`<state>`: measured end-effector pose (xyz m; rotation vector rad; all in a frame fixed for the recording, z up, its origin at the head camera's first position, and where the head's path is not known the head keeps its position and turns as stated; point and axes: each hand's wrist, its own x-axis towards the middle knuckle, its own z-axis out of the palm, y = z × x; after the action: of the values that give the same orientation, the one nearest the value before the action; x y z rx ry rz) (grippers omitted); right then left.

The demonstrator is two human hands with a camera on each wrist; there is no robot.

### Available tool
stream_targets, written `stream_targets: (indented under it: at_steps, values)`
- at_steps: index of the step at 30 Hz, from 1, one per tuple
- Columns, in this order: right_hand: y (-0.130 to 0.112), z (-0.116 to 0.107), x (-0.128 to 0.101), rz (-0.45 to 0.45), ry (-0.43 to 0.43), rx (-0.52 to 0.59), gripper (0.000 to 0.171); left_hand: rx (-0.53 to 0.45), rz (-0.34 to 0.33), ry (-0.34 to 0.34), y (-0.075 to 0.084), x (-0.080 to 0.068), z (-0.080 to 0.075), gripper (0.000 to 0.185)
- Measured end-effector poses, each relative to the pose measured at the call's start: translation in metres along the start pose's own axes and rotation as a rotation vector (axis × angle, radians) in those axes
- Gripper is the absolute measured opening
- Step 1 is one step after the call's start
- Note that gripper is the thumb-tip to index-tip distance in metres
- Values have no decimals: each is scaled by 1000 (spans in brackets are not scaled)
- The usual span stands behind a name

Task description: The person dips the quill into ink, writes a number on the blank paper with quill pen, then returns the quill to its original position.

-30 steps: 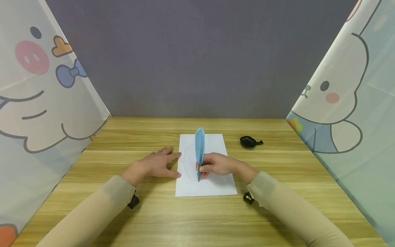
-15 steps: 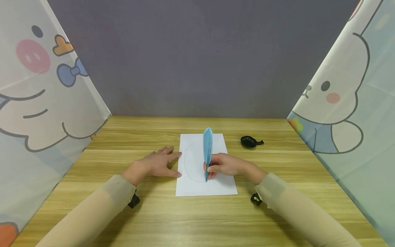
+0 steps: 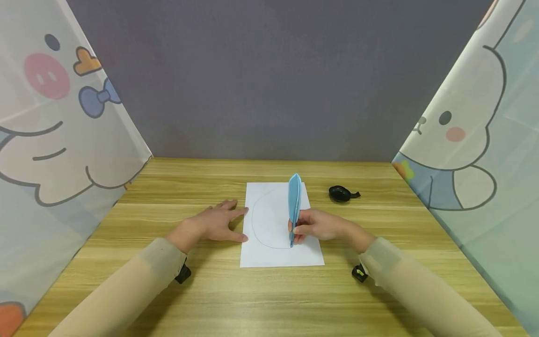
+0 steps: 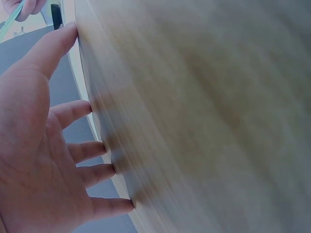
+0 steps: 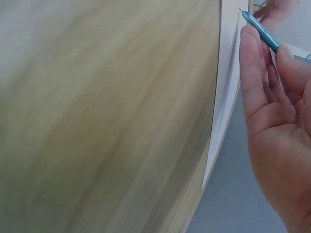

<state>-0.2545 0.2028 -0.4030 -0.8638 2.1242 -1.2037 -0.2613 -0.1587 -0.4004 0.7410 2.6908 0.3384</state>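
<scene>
My right hand pinches a blue pen with a broad leaf-shaped top, upright and tip down on a white sheet of paper. In the right wrist view the teal barrel of the pen sits between thumb and fingers, its point at the paper. A thin curved line runs down the left side of the sheet and along the bottom to the pen tip. My left hand lies spread, thumb and forefinger on the paper's left edge. The left wrist view shows its fingertips pressing down.
A small black oval object with a short tail lies right of the paper. The wooden table ends at a dark grey panel behind. Curtains with cartoon animals hang on both sides. Black wrist cameras sit under both sleeves.
My right hand has slid the pen to the right across the lower part of the sheet, and the curved line has grown longer along the bottom. The left hand holds its place.
</scene>
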Motion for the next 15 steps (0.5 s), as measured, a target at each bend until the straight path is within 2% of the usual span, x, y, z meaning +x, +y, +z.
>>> stream_targets:
  at_steps: [15]
  values:
    - [12, -12, -14, 22, 22, 17, 20, 2, -7, -7, 1, 1, 0, 101]
